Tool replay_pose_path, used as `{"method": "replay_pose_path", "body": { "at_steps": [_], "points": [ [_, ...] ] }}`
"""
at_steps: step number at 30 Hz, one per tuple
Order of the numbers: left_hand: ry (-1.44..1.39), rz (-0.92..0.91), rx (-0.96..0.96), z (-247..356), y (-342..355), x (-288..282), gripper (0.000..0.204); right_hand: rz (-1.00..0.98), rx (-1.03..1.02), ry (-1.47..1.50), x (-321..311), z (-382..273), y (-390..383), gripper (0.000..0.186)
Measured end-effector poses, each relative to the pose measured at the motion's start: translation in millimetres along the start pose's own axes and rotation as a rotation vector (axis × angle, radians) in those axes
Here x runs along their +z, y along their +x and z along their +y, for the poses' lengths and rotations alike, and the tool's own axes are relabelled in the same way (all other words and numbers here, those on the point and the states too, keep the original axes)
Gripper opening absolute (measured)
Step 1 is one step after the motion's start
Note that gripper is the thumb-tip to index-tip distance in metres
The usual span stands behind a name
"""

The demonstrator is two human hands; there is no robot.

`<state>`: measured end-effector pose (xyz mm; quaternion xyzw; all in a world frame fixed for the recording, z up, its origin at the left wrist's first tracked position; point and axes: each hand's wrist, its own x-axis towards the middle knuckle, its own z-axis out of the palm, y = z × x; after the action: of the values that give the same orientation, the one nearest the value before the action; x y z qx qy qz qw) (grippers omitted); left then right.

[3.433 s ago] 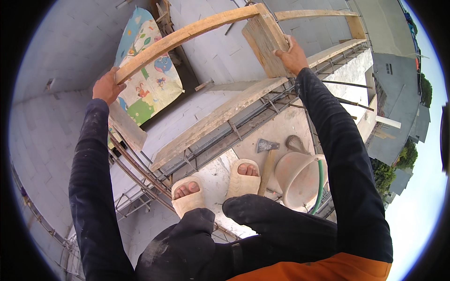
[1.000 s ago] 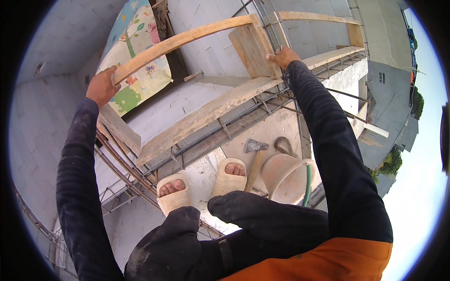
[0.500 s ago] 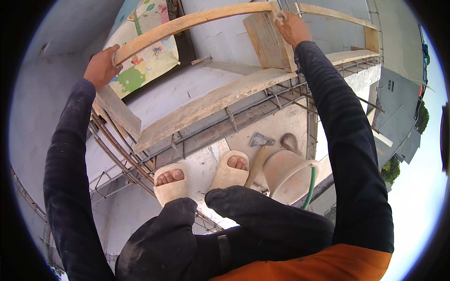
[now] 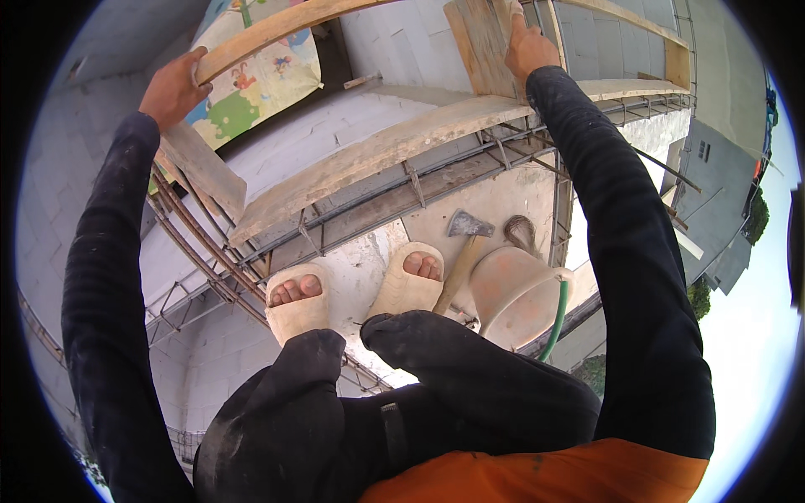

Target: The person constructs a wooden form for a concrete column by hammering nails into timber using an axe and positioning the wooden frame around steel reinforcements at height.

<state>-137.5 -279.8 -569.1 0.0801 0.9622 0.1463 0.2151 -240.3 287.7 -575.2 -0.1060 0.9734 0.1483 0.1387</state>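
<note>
The step in hand looks like handling a wooden frame [image 4: 277, 32] spanning above a long plank [image 4: 369, 158] and the reinforcing bars [image 4: 415, 184]. The left hand [image 4: 173, 88] grips the near-left end of its top rail; the right hand [image 4: 532, 52] touches the upright end board [image 4: 486, 50], though whether it is clamped there I cannot tell. Shifting the frame would call for moving both ends together, with the footing minded beside the hatchet [image 4: 470, 224] and bucket [image 4: 510, 293].
</note>
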Motion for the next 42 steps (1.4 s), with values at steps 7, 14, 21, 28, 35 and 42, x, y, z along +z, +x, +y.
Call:
{"method": "replay_pose_path", "body": {
  "at_steps": [7,14,21,28,35,42],
  "points": [
    [0.068,0.036,0.059,2,27,4,0.056,-0.136,0.065,0.003,-3,36,4,0.085],
    [-0.002,-0.036,0.042,-5,10,1,0.049,0.134,-0.098,0.766,-54,-155,-60,0.066],
    [0.075,-0.133,0.031,23,21,-14,0.069,-0.787,-0.211,1.380,-6,-393,-120,0.141],
    [0.076,-0.002,0.041,3,16,-5,0.055,-0.984,-0.307,1.471,10,-446,-132,0.154],
    [0.079,-0.091,0.036,-19,25,-5,0.066,-1.067,-0.324,1.454,-14,-447,-134,0.147],
    [-0.029,-0.230,0.097,-20,36,-24,0.076,-1.045,-0.314,1.486,-14,-434,-145,0.146]
  ]
}}
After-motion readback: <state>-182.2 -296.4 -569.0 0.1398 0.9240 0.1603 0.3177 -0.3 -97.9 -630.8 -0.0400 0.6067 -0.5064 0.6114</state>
